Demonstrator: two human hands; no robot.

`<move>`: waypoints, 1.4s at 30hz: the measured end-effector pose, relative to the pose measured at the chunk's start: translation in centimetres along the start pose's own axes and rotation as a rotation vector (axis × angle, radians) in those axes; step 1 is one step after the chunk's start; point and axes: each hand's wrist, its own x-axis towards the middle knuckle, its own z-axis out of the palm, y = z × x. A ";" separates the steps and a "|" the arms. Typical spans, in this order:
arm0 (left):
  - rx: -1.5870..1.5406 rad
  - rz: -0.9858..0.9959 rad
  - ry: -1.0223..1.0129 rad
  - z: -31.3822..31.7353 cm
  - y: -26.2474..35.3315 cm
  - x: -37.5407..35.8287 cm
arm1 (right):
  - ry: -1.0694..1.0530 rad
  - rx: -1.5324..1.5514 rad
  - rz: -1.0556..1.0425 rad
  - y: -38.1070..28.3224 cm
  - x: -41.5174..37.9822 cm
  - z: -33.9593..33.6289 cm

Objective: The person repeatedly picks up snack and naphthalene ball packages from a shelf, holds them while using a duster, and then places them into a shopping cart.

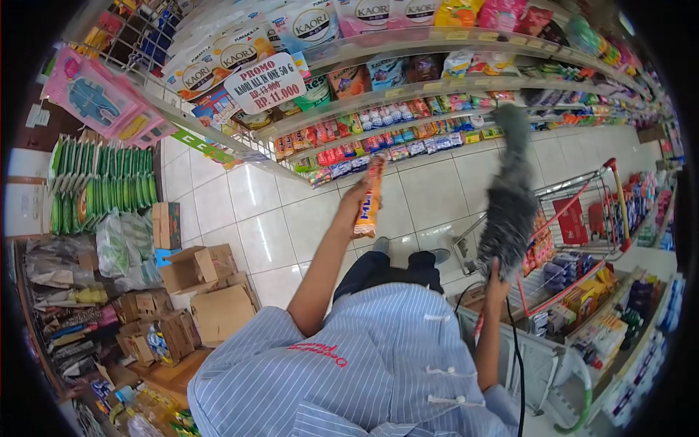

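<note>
My left hand (355,206) is wrapped round an orange tube-shaped pack (370,197), held upright near the lower shelf. My right hand (496,284) grips the lower end of a long grey fluffy duster (505,207); the duster's upper end is blurred and reaches toward the shelf. Rows of small colourful packs (342,130) line the lower shelves beyond my left hand. Larger pouches (315,28) stand on the top shelf behind a promo price sign (263,84).
A red-handled shopping cart (575,211) with goods stands at the right. Open cardboard boxes (196,269) lie on the left, below green packs (105,182). A dark cable (518,364) hangs beside my right arm. White floor tiles (266,240) show between.
</note>
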 end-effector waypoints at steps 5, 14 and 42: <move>-0.007 0.078 0.198 -9.6 1.9 7.9 | 0.570 0.305 0.371 -3.5 -0.5 1.0; 1.386 0.643 0.789 -24.5 10.7 23.5 | 0.751 -0.204 0.218 6.3 9.4 -2.1; 2.413 0.405 0.848 -31.4 17.5 31.0 | 0.768 -0.245 0.251 19.1 13.0 -5.0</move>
